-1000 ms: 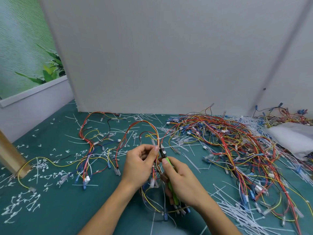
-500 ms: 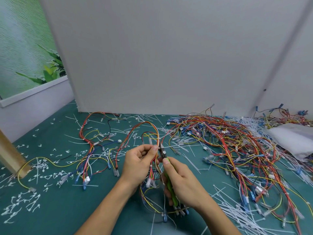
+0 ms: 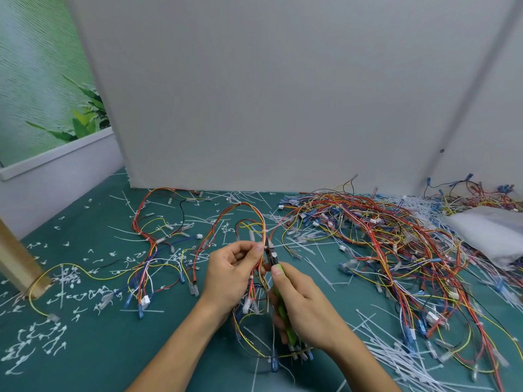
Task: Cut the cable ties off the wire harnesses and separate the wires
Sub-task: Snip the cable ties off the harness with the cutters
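Now, desk crowded: wire pile fills right side. Harness near front edge, middle; our left hand pinches its bundle, right hand grips cutters, tips at bundle. We judge: misplaced blades could nick wire or thumb. Freer room toward near left corner.

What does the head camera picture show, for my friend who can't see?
Two hands work over a green table: the left hand pinches a wire harness while the right hand holds green-handled cutters to it. Tangled coloured wires pile up on the right.
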`<state>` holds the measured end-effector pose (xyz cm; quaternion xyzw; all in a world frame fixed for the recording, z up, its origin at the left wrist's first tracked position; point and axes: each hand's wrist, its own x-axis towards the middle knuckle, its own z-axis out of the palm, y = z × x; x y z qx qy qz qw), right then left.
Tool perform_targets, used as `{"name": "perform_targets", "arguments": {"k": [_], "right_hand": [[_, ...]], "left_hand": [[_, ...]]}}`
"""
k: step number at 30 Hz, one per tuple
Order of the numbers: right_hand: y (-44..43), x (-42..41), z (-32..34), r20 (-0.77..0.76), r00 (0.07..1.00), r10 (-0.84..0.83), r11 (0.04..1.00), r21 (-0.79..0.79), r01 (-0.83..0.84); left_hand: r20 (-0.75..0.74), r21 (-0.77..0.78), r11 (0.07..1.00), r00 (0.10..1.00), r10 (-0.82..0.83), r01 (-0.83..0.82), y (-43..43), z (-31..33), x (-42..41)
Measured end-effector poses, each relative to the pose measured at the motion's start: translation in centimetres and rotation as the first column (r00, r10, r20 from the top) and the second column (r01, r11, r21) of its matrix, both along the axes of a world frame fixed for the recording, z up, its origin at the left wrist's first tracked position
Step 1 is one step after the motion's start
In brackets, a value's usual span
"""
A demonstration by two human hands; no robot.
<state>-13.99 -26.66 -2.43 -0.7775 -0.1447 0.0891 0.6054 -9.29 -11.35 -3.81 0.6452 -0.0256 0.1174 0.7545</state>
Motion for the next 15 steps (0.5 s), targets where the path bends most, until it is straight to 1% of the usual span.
{"name": "perform_targets", "arguments": {"k": [2,6,10,15], "right_hand": [[0.1,0.11,-0.13,0.005,1.0,-0.011,1.0,-0.019,0.012],[0.05,0.27,-0.45,-0.045,0.999,-0.002,1.0,-0.014,0.002],[0.01,0.27,-0.45,0.046,0.999,-0.023,0.998,-0.053,0.025],[-0.04,0.21,-0.25,0.07,0.997,-0.032,0.999,-0.022,0.034]], "left_hand": [[0.014,-0.008,1.0,1.0,0.008,-0.007,0.0,-0.02,0.05],[0.035,0.004,1.0,0.999,0.014,-0.015,-0.17,-0.22,0.02],[0.051,-0.027,1.0,0.999,0.004,-0.003,-0.34,-0.04,-0.23],[0.062,-0.036,0.999,0.998,-0.006,0.008,-0.15,0.15,-0.27]]}}
